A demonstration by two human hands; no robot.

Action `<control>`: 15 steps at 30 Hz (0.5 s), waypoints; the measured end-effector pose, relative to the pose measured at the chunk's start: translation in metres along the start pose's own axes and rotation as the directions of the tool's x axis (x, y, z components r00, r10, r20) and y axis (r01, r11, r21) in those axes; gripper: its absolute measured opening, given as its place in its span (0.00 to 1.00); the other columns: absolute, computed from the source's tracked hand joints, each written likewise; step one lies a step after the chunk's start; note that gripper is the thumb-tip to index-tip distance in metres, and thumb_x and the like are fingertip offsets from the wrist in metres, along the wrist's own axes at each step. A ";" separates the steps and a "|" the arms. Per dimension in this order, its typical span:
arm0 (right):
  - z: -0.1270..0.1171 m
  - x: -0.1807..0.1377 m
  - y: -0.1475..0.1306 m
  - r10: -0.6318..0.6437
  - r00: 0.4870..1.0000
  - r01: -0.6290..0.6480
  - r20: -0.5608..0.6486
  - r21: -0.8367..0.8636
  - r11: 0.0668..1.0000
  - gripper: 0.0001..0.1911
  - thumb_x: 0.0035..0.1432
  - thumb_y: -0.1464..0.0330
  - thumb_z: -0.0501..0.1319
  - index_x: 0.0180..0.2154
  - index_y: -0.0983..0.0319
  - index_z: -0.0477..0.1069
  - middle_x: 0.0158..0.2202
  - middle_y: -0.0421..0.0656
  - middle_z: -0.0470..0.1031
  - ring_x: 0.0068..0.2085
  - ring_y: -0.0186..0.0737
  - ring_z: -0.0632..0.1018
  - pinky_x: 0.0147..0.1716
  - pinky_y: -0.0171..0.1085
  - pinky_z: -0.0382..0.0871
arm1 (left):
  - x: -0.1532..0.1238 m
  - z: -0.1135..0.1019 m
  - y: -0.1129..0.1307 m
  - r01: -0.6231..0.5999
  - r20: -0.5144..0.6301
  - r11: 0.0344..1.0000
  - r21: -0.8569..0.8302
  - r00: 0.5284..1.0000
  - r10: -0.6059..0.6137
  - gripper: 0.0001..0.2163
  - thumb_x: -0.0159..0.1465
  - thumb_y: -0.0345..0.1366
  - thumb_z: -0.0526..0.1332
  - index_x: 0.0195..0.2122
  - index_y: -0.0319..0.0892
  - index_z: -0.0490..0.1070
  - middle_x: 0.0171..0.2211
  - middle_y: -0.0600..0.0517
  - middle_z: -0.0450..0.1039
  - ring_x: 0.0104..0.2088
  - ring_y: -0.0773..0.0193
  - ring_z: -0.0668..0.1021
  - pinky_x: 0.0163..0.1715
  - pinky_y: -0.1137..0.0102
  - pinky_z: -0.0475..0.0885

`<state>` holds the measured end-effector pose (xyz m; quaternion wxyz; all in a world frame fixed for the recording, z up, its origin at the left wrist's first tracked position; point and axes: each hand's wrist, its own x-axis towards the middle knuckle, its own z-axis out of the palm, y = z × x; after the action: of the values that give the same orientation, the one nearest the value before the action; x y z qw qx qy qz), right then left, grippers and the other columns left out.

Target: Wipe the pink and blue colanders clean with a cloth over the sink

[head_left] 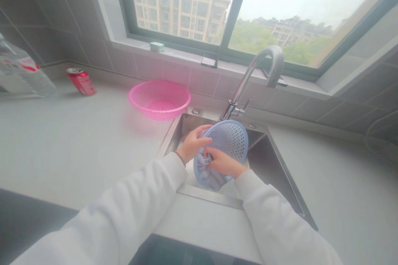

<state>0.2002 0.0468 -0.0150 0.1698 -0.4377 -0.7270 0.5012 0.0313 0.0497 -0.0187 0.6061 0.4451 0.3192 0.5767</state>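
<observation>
A light blue plastic colander (234,140) is held tilted over the sink (281,165), its perforated inside facing me. My left hand (193,145) grips its upper left rim, thumb on the inner side. Inside the colander, my right hand (221,160) is closed on a bunched greyish cloth (213,176), pressed against the lower left of the wall. Part of the cloth is hidden under my right fingers. Both wrists come out of white sleeves.
A pink basket (160,112) stands on the counter left of the sink. Behind the sink rises a curved faucet (241,91). Farther left are a red can (82,82) and clear plastic bottles (37,76). A green-white sponge (156,46) lies on the windowsill (183,56).
</observation>
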 end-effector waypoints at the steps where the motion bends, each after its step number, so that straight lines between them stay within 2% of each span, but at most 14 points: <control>1: 0.000 0.000 -0.001 0.005 1.000 -0.004 -0.018 0.044 0.999 0.13 0.37 0.76 0.65 0.29 0.58 0.68 0.30 0.36 0.69 0.37 0.41 0.69 0.45 0.43 0.63 | 0.000 0.000 0.000 0.002 0.007 1.000 0.000 1.000 -0.002 0.27 0.48 0.34 0.72 0.52 0.39 0.76 0.48 0.44 0.80 0.50 0.51 0.79 0.54 0.59 0.71; 3: 0.000 0.001 -0.004 -0.003 0.988 0.054 -0.156 0.326 0.944 0.17 0.39 0.72 0.68 0.33 0.57 0.67 0.33 0.36 0.71 0.39 0.42 0.72 0.45 0.44 0.65 | 0.000 0.003 0.000 0.000 0.019 1.000 -0.012 1.000 0.000 0.27 0.48 0.34 0.72 0.52 0.40 0.76 0.48 0.44 0.80 0.49 0.51 0.80 0.52 0.60 0.72; 5: 0.000 0.002 -0.008 0.017 0.946 0.191 -0.323 0.600 0.777 0.23 0.39 0.68 0.70 0.39 0.55 0.66 0.37 0.36 0.73 0.40 0.43 0.74 0.45 0.44 0.67 | 0.000 0.005 0.001 -0.010 0.039 0.999 -0.041 0.999 0.011 0.28 0.49 0.35 0.72 0.52 0.40 0.76 0.46 0.45 0.81 0.48 0.52 0.80 0.50 0.61 0.72; 6: 0.000 0.003 -0.010 0.032 0.933 0.230 -0.359 0.662 0.713 0.25 0.39 0.67 0.71 0.41 0.54 0.65 0.38 0.36 0.73 0.40 0.43 0.75 0.45 0.44 0.68 | -0.001 0.006 0.001 -0.018 0.043 0.998 -0.056 0.999 0.020 0.27 0.49 0.36 0.72 0.52 0.40 0.76 0.46 0.46 0.81 0.47 0.53 0.80 0.49 0.62 0.73; 7: 0.000 0.003 -0.011 0.033 0.935 0.227 -0.354 0.668 0.708 0.25 0.39 0.67 0.70 0.41 0.54 0.65 0.38 0.36 0.73 0.40 0.43 0.75 0.45 0.43 0.68 | -0.001 0.007 0.001 -0.027 0.040 0.998 -0.064 0.999 0.030 0.27 0.49 0.36 0.72 0.52 0.39 0.76 0.44 0.46 0.81 0.46 0.53 0.80 0.48 0.62 0.73; 9: -0.002 0.001 -0.012 0.002 0.974 0.118 -0.228 0.511 0.852 0.21 0.38 0.71 0.68 0.37 0.56 0.66 0.35 0.36 0.72 0.39 0.42 0.73 0.44 0.42 0.66 | -0.002 0.006 0.002 -0.039 0.009 0.998 -0.053 0.999 0.039 0.26 0.49 0.36 0.71 0.50 0.39 0.76 0.42 0.47 0.81 0.45 0.54 0.80 0.48 0.63 0.73; 11: -0.003 -0.002 -0.009 0.003 0.999 0.003 -0.033 0.180 0.984 0.15 0.37 0.75 0.64 0.31 0.58 0.67 0.31 0.36 0.70 0.38 0.41 0.70 0.43 0.41 0.63 | -0.002 0.004 0.002 -0.023 -0.011 0.999 -0.023 1.000 0.023 0.25 0.49 0.36 0.71 0.50 0.39 0.76 0.42 0.46 0.81 0.45 0.54 0.81 0.49 0.62 0.72; 13: -0.004 -0.005 -0.006 0.038 0.996 -0.032 0.078 -0.072 0.997 0.13 0.36 0.78 0.62 0.28 0.59 0.68 0.29 0.36 0.68 0.36 0.40 0.68 0.43 0.41 0.61 | -0.002 0.003 0.003 -0.003 0.003 1.000 -0.003 1.000 0.003 0.26 0.49 0.35 0.72 0.51 0.39 0.76 0.46 0.45 0.81 0.48 0.52 0.80 0.51 0.61 0.72; 14: -0.005 -0.005 -0.005 0.043 0.996 -0.035 0.080 -0.097 0.995 0.13 0.36 0.78 0.62 0.28 0.59 0.68 0.29 0.36 0.68 0.36 0.40 0.67 0.43 0.42 0.61 | -0.002 0.002 0.003 0.000 0.013 1.000 0.001 1.000 0.000 0.27 0.49 0.35 0.72 0.52 0.39 0.76 0.47 0.45 0.81 0.49 0.51 0.80 0.52 0.60 0.72; 15: -0.005 -0.005 -0.005 0.032 0.998 -0.030 0.046 -0.041 0.999 0.13 0.37 0.77 0.64 0.28 0.59 0.68 0.29 0.36 0.68 0.36 0.40 0.68 0.43 0.42 0.62 | -0.002 0.003 0.002 -0.002 0.022 1.000 0.004 1.000 0.002 0.27 0.48 0.34 0.72 0.52 0.39 0.76 0.48 0.44 0.81 0.50 0.51 0.80 0.52 0.60 0.72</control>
<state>0.2045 0.0448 -0.0078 0.1364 -0.4404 -0.7338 0.4991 0.0324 0.0473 -0.0158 0.6081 0.4529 0.3131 0.5720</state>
